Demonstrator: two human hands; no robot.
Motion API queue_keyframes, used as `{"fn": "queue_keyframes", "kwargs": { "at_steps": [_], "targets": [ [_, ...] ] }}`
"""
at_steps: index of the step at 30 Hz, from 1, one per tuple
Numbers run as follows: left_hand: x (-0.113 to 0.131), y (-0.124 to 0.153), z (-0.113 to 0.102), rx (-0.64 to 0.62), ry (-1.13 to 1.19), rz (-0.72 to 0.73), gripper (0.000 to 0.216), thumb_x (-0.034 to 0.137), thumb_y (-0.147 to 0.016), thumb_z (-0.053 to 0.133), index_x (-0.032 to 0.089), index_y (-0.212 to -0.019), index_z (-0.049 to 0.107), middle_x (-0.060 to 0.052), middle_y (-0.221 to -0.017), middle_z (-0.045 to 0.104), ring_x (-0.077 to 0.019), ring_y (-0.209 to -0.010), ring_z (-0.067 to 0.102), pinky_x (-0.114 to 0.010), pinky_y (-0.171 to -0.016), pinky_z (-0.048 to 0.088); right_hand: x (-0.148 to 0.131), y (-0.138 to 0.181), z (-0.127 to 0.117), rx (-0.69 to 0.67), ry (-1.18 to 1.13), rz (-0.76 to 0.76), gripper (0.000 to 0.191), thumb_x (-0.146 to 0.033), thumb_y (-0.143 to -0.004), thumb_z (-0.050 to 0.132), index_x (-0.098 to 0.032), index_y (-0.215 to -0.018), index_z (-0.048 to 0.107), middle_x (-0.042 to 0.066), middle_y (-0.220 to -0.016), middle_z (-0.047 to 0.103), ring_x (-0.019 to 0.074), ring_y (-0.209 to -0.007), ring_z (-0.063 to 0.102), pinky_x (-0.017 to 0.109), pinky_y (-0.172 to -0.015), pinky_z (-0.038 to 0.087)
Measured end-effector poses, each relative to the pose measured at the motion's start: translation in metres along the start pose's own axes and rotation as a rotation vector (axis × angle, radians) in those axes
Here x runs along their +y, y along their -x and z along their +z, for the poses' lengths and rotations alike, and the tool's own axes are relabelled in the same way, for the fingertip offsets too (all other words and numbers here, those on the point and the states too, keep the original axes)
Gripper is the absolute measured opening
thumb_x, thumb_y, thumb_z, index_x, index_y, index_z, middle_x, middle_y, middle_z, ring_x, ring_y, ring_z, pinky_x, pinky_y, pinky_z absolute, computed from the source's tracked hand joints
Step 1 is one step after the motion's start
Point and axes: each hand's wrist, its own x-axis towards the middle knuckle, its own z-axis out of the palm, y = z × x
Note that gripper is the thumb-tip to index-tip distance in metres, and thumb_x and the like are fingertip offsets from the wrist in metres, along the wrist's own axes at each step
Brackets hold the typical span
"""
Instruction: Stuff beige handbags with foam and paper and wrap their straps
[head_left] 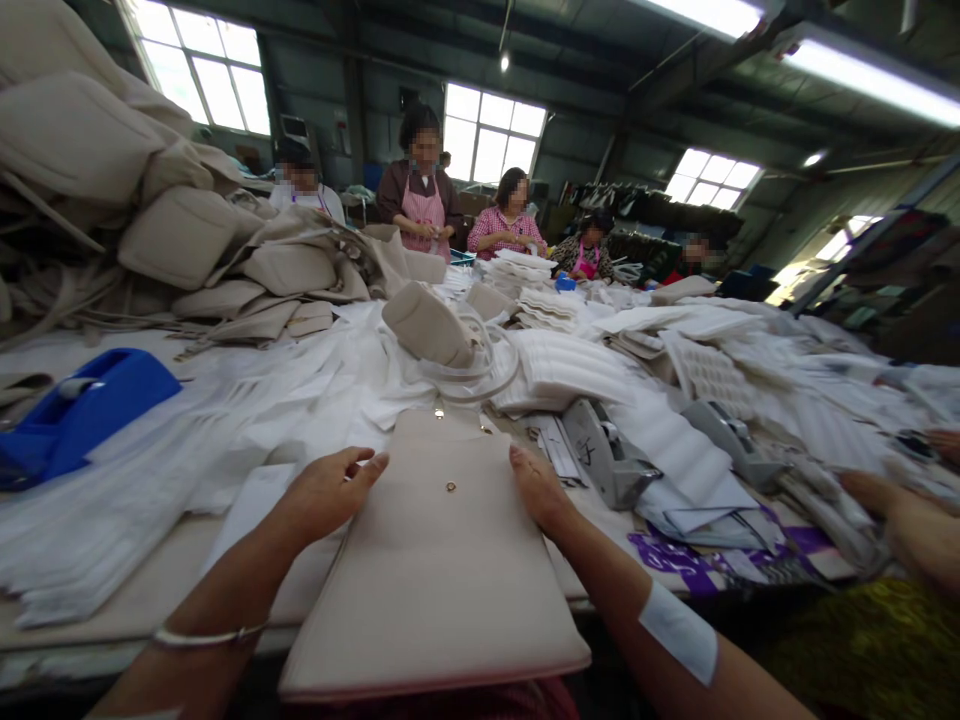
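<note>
A flat beige handbag point(457, 580) lies in front of me, its near end reaching past the table edge. A small round metal snap point(451, 487) sits on its upper part, with gold-coloured fittings at the far end. My left hand point(330, 495) grips the bag's left side, thumb at the edge and fingers curled. On the opposite side, my right hand point(538, 490) holds the edge with its thumb showing; the other fingers are mostly hidden. Just beyond is another beige bag point(427, 325) with a looped strap.
A blue tape dispenser point(90, 410) stands left; two grey ones point(607, 455) are on the right. Beige bags point(180, 230) pile up at back left. White foam sheets point(574, 365) and plastic sleeves point(112, 520) spread around. A co-worker's hand point(874, 495) is far right; several people work opposite.
</note>
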Motion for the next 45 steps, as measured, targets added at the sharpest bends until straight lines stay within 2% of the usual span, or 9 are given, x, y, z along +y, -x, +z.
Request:
{"fn": "queue_keyframes", "kwargs": {
  "at_steps": [6, 14, 18, 22, 24, 28, 35, 40, 45],
  "targets": [
    [0.01, -0.05, 0.033, -0.009, -0.138, -0.106, 0.075, 0.064, -0.082, 0.039, 0.005, -0.125, 0.057, -0.025, -0.124, 0.063, -0.0375, -0.114, 0.06, -0.045, -0.096, 0.045, 0.001, -0.01, 0.009, 0.02, 0.122, 0.056, 0.024, -0.032, -0.087, 0.05, -0.016, -0.097, 0.065, 0.011, -0.093, 0.07, 0.0237, -0.089, 0.063, 0.032, -0.078, 0.044],
    [-0.004, -0.042, 0.057, 0.008, -0.171, -0.148, 0.062, 0.053, -0.085, 0.043, 0.007, -0.124, 0.056, -0.021, -0.119, 0.066, -0.0328, -0.111, 0.062, -0.038, -0.092, 0.047, 0.006, 0.003, 0.031, 0.109, 0.397, 0.078, 0.053, -0.035, -0.089, 0.049, -0.01, -0.136, 0.046, 0.019, -0.104, 0.068, 0.0297, -0.095, 0.064, 0.04, -0.085, 0.045],
    [0.001, -0.041, 0.061, 0.041, -0.193, -0.137, 0.059, 0.05, -0.088, 0.036, 0.008, -0.125, 0.056, -0.02, -0.116, 0.067, -0.0331, -0.11, 0.062, -0.04, -0.092, 0.046, 0.001, 0.011, 0.025, 0.228, 0.578, -0.284, 0.058, -0.038, -0.091, 0.05, -0.015, -0.143, 0.04, 0.022, -0.138, 0.049, 0.0352, -0.125, 0.047, 0.049, -0.101, 0.034],
    [0.001, -0.038, 0.062, 0.069, -0.269, -0.106, 0.056, 0.051, -0.089, 0.032, 0.012, -0.119, 0.061, -0.018, -0.109, 0.069, -0.0324, -0.103, 0.064, -0.04, -0.089, 0.046, -0.004, 0.008, 0.01, -0.163, 0.626, -0.83, 0.051, -0.052, -0.094, 0.044, -0.028, -0.139, 0.048, 0.008, -0.149, 0.041, 0.0276, -0.136, 0.034, 0.045, -0.112, 0.022],
    [-0.002, -0.037, 0.057, 0.124, -0.372, -0.024, 0.05, 0.047, -0.09, 0.03, 0.015, -0.109, 0.065, -0.015, -0.103, 0.07, -0.0299, -0.097, 0.065, -0.038, -0.085, 0.046, -0.005, 0.003, 0.006, -0.289, 0.625, -0.896, 0.052, -0.054, -0.095, 0.04, -0.027, -0.139, 0.048, 0.007, -0.147, 0.045, 0.0243, -0.134, 0.038, 0.042, -0.112, 0.022],
    [0.009, -0.031, 0.034, 0.196, -0.44, 0.19, 0.04, 0.044, -0.09, 0.032, 0.02, -0.081, 0.063, -0.009, -0.085, 0.068, -0.0246, -0.08, 0.063, -0.033, -0.074, 0.045, 0.0, -0.001, 0.009, -0.264, 0.598, -0.89, 0.052, -0.053, -0.095, 0.041, -0.024, -0.137, 0.05, 0.009, -0.147, 0.045, 0.0244, -0.133, 0.04, 0.042, -0.111, 0.024],
    [0.095, -0.023, 0.026, -0.27, 0.259, 0.455, 0.05, 0.06, -0.088, 0.041, 0.021, -0.058, 0.05, 0.001, -0.055, 0.053, -0.0146, -0.055, 0.05, -0.028, -0.059, 0.042, 0.009, -0.006, 0.017, -0.162, 0.424, -0.975, 0.036, -0.04, -0.096, 0.046, -0.021, -0.124, 0.059, 0.008, -0.131, 0.06, 0.0204, -0.123, 0.05, 0.037, -0.108, 0.032],
    [0.096, -0.033, 0.06, -0.637, 1.078, 0.068, 0.064, 0.07, -0.087, 0.032, 0.015, -0.096, 0.064, -0.013, -0.102, 0.071, -0.0236, -0.1, 0.065, -0.038, -0.093, 0.05, 0.015, 0.001, 0.017, -0.046, 0.086, -0.904, 0.026, -0.03, -0.093, 0.052, -0.017, -0.112, 0.064, 0.01, -0.118, 0.066, 0.0179, -0.115, 0.056, 0.033, -0.102, 0.041],
    [0.079, -0.035, 0.059, -0.755, 1.291, -0.13, 0.085, 0.073, -0.087, 0.017, 0.007, -0.113, 0.063, -0.021, -0.131, 0.059, -0.0254, -0.126, 0.052, -0.037, -0.11, 0.037, 0.02, 0.01, 0.016, 0.15, -0.107, -0.65, 0.016, -0.024, -0.09, 0.053, -0.017, -0.095, 0.067, 0.009, -0.101, 0.069, 0.0181, -0.1, 0.062, 0.032, -0.094, 0.046]
  ]
}}
